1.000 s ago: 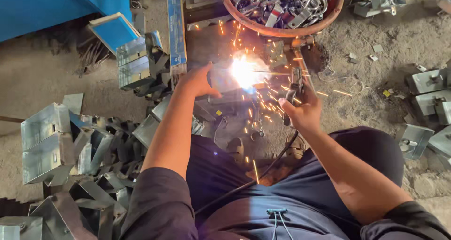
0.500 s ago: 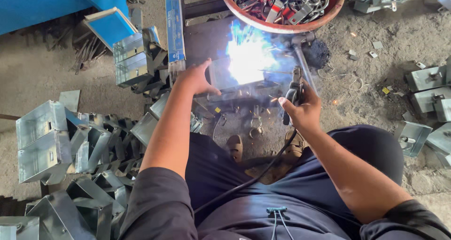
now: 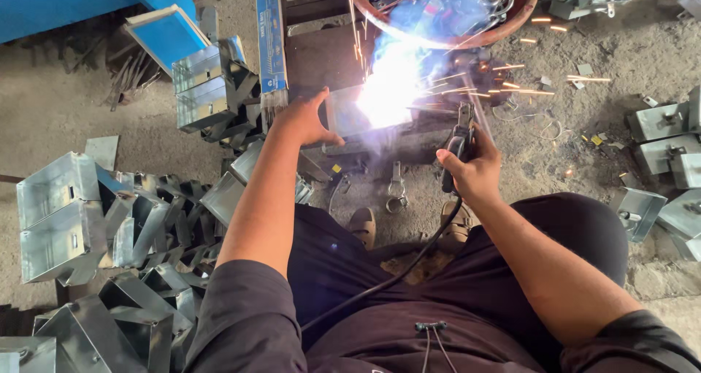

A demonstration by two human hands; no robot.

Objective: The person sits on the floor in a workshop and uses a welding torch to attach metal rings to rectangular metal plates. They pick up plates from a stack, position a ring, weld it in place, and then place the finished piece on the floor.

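Welding is under way: the left hand (image 3: 303, 121) lies flat, steadying the metal box (image 3: 350, 113) on the floor before the knees, while the right hand (image 3: 475, 172) grips the electrode holder (image 3: 456, 150) (arc blazing). Next, I judge, the rod must track the seam steadily.

Dusty grey concrete floor (image 3: 58, 117), littered with small metal scraps. Bright blue panel (image 3: 66, 0) along top-left edge. Piles of folded galvanized sheet-metal boxes (image 3: 66, 212) at left, more (image 3: 668, 124) at right. Round reddish-brown basin (image 3: 511, 24) of metal hardware at top. Daylight, soft shadows.
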